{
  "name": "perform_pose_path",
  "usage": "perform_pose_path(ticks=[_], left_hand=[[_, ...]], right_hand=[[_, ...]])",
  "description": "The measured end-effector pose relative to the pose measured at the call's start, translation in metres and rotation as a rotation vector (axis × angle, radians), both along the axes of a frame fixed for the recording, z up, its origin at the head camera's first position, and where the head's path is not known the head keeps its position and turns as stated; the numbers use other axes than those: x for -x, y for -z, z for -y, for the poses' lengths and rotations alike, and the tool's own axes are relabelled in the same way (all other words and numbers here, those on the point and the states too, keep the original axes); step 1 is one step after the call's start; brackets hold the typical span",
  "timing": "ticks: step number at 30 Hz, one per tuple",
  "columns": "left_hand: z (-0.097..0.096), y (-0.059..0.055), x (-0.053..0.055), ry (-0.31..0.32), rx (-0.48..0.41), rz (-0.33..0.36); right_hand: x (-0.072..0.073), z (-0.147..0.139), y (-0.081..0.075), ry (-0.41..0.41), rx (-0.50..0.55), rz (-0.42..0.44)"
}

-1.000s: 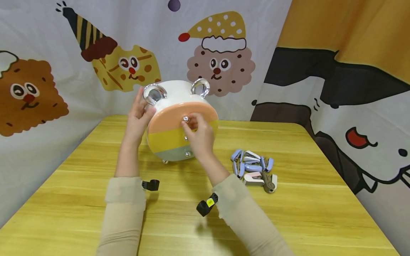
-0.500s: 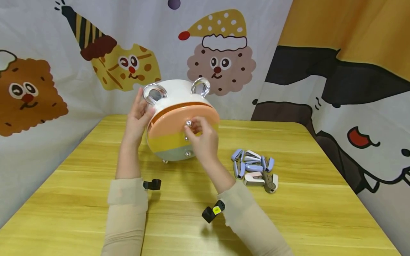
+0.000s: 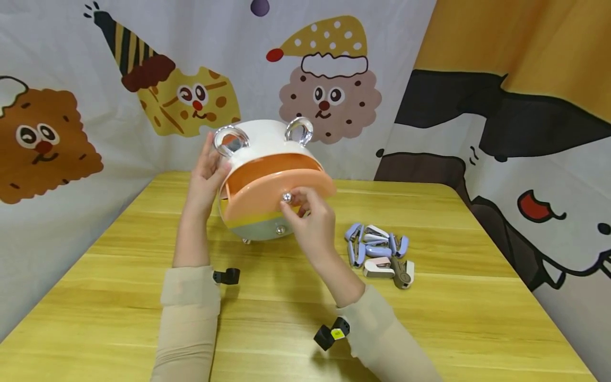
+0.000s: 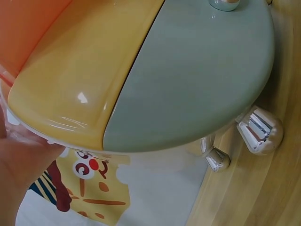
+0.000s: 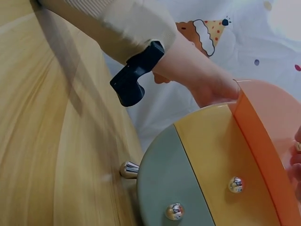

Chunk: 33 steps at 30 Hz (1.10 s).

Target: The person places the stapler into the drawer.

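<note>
A round white drawer box (image 3: 266, 137) with silver ear-shaped rings stands on small silver feet on the table. Its top orange drawer (image 3: 253, 193) is pulled partly out, tilting down at the front; the part of its inside that shows is bare orange. My right hand (image 3: 314, 220) pinches the drawer's silver knob (image 3: 287, 197) between thumb and fingers. Straight fingers of my left hand (image 3: 202, 180) rest along the box's left side, thumb by the front edge. Below, the yellow drawer (image 4: 80, 70) and the grey-green drawer (image 4: 188, 80) are closed.
Several mini staplers (image 3: 378, 250), lilac, white and brown, lie together on the wooden table (image 3: 453, 318) to the right of the box. A cartoon-printed cloth (image 3: 258, 69) hangs behind the table. A black wrist camera (image 3: 331, 333) sits at my right sleeve.
My right hand has drawn the orange drawer out toward me and slightly down, from closed to partly open. My left hand has stayed on the box's side. The staplers lie as before.
</note>
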<state>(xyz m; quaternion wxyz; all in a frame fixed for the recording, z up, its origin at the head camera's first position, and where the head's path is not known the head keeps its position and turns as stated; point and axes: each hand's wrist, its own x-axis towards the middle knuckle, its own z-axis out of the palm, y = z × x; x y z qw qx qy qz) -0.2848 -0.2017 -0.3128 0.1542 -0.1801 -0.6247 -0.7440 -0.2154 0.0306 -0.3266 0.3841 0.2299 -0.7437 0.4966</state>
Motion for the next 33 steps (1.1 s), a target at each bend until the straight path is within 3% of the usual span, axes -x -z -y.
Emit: perform_pose_path(ticks=[9,22,33], left_hand=[[-0.001,0.0,0.0,-0.011,0.02,-0.007],[-0.001,0.002,0.001,-0.016,0.013,0.015],[0.0,0.003,0.0,-0.007,-0.006,0.014]], right_hand=[[-0.014,-0.01,0.004,-0.002,-0.04,-0.03],[-0.021,-0.015,0.007,-0.015,-0.037,-0.047],[-0.025,-0.039,0.001,-0.083,-0.086,-0.046]])
